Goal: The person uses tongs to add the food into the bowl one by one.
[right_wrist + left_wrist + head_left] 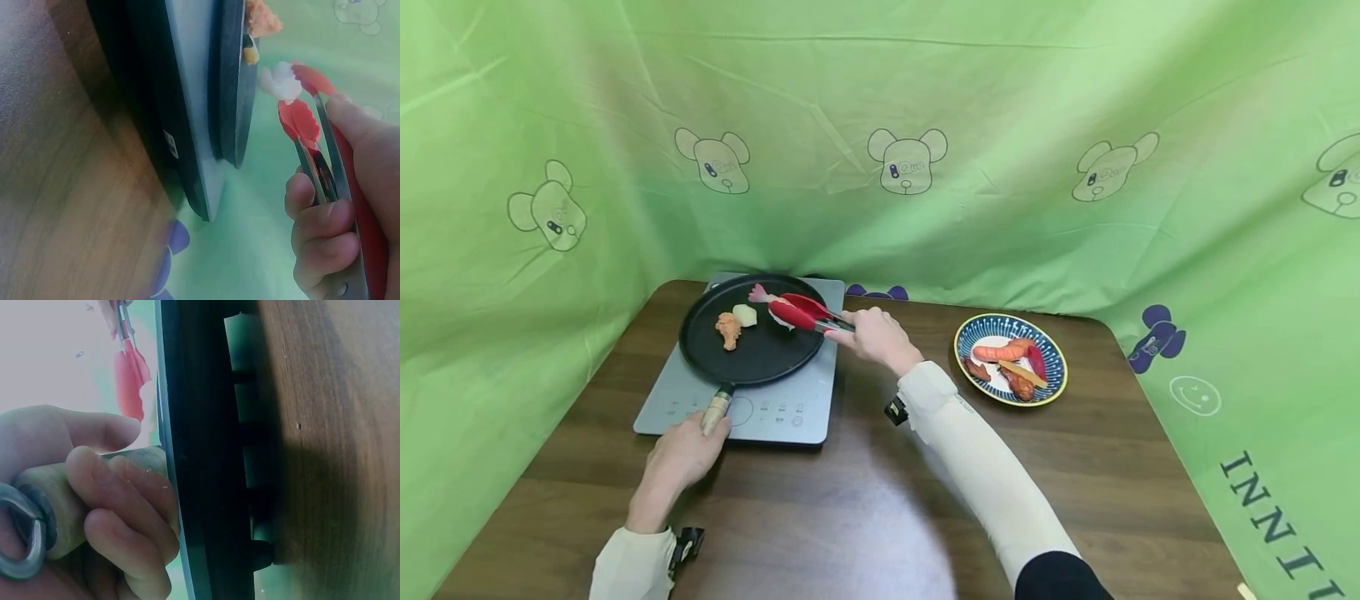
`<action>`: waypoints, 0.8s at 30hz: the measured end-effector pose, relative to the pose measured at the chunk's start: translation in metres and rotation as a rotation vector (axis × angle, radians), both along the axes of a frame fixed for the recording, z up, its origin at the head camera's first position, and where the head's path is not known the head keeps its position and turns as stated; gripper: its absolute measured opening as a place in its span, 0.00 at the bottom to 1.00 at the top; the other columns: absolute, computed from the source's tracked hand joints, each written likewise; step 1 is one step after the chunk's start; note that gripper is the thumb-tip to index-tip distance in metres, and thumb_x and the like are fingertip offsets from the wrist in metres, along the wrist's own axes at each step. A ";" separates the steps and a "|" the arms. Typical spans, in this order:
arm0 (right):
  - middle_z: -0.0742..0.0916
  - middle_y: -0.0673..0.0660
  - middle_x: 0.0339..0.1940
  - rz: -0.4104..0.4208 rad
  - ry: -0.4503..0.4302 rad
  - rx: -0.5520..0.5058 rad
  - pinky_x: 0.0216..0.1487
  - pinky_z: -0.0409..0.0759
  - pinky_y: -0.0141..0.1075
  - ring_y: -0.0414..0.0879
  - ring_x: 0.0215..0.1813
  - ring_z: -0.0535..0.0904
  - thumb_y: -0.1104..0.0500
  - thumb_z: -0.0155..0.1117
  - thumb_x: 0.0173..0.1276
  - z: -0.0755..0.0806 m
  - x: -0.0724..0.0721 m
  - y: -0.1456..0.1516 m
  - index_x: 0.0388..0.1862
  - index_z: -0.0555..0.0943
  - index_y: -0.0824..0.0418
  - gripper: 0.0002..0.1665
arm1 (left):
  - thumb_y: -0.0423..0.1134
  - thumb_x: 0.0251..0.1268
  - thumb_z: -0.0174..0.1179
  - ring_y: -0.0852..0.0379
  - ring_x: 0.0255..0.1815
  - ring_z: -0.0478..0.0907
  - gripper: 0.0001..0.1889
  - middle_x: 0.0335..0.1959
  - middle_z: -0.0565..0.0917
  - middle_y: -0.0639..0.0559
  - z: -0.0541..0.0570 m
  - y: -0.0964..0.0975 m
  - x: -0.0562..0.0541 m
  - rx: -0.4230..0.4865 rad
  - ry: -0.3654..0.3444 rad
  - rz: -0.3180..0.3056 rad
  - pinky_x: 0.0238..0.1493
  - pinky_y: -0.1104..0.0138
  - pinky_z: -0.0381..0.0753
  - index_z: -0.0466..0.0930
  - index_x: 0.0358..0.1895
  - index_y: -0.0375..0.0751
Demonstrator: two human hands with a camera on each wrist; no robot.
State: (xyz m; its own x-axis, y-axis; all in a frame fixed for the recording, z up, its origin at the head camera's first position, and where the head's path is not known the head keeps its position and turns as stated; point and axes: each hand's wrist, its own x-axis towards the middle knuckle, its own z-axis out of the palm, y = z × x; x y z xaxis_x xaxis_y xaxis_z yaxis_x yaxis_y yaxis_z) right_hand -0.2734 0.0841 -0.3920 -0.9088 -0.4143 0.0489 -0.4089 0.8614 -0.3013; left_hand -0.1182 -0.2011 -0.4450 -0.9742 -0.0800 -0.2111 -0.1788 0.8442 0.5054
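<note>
My left hand [681, 458] grips the wooden handle [717, 411] of a round black frying pan [767, 360], its fingers curled round it in the left wrist view. The pan rests on a grey induction cooktop [666, 404]. With my right hand [882, 340] I hold red-tipped metal tongs [801, 312]. Between the tong tips is a toy shrimp sushi [282, 81], white with a pink tail, held over the pan's right side. A fried chicken piece [727, 331] and a small pale yellowish piece [745, 315] lie together left of the pan's middle.
A blue-patterned plate [964, 367] stands on the wooden table [865, 500] to the right. It holds a peeled shrimp [1000, 353], a brown glazed piece [1018, 383] and other toy foods. Green printed cloth [820, 100] hangs behind and along the sides.
</note>
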 end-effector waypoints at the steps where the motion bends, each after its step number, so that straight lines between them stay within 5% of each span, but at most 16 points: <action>1: 0.83 0.59 0.52 -0.003 0.000 0.002 0.24 0.71 0.38 0.48 0.31 0.77 0.31 0.51 0.65 0.000 -0.001 -0.001 0.66 0.72 0.49 0.37 | 0.58 0.70 0.42 0.48 0.24 0.68 0.29 0.25 0.71 0.43 0.000 0.000 0.000 -0.001 0.003 0.000 0.22 0.59 0.64 0.72 0.47 0.30; 15: 0.81 0.53 0.31 -0.006 0.000 0.033 0.22 0.70 0.39 0.48 0.25 0.75 0.31 0.52 0.65 -0.002 -0.008 -0.011 0.60 0.77 0.47 0.32 | 0.60 0.70 0.42 0.48 0.23 0.68 0.32 0.24 0.70 0.43 -0.003 -0.001 -0.001 0.000 0.004 0.006 0.21 0.60 0.64 0.70 0.51 0.28; 24: 0.83 0.55 0.41 -0.014 -0.018 0.029 0.26 0.72 0.40 0.48 0.29 0.77 0.32 0.52 0.66 0.003 -0.012 -0.015 0.61 0.77 0.49 0.32 | 0.61 0.69 0.41 0.49 0.23 0.67 0.33 0.24 0.69 0.44 -0.006 0.000 -0.002 0.003 0.008 0.013 0.21 0.60 0.63 0.71 0.50 0.28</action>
State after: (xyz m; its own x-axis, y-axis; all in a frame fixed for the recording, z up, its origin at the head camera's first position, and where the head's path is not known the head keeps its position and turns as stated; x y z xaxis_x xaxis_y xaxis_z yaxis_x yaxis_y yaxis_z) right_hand -0.2857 0.0695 -0.3886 -0.9150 -0.4028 0.0209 -0.3918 0.8754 -0.2832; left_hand -0.1200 -0.2013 -0.4508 -0.9748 -0.0923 -0.2033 -0.1857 0.8405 0.5090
